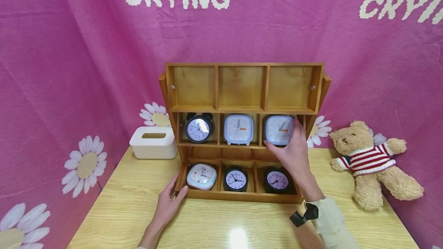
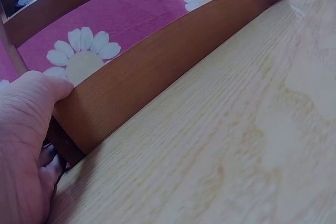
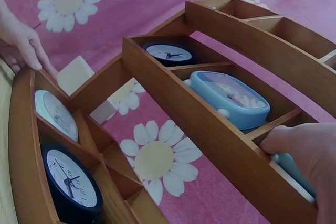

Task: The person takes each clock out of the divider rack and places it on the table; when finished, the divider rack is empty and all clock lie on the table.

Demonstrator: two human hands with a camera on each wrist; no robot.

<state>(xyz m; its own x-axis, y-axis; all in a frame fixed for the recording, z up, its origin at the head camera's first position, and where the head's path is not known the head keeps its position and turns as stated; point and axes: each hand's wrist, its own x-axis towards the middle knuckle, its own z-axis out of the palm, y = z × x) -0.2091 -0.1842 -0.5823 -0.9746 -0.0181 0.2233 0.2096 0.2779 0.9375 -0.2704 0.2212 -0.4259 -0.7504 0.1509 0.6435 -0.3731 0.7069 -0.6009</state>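
A three-tier wooden display shelf (image 1: 242, 196) stands on the table. My left hand (image 1: 168, 202) grips the front left corner of its bottom tier, thumb over the board's edge. In the right compartment of the middle tier, my right hand (image 1: 295, 156) holds a square light-blue alarm clock (image 1: 278, 129) between thumb and fingers. Beside it sits a matching blue clock (image 1: 238, 129), then a black twin-bell clock (image 1: 198, 129). Along the bottom tier are a white rounded clock (image 1: 201, 176), a round black clock (image 1: 235, 180) and another with a pinkish face (image 1: 277, 180).
The shelf's top tier (image 1: 242, 87) holds nothing. A white tissue box (image 1: 154, 147) stands to the left on the wooden table (image 1: 114, 203). At the right sits a teddy bear (image 1: 372, 164) in a striped sweater. A pink cloth (image 1: 277, 22) hangs behind.
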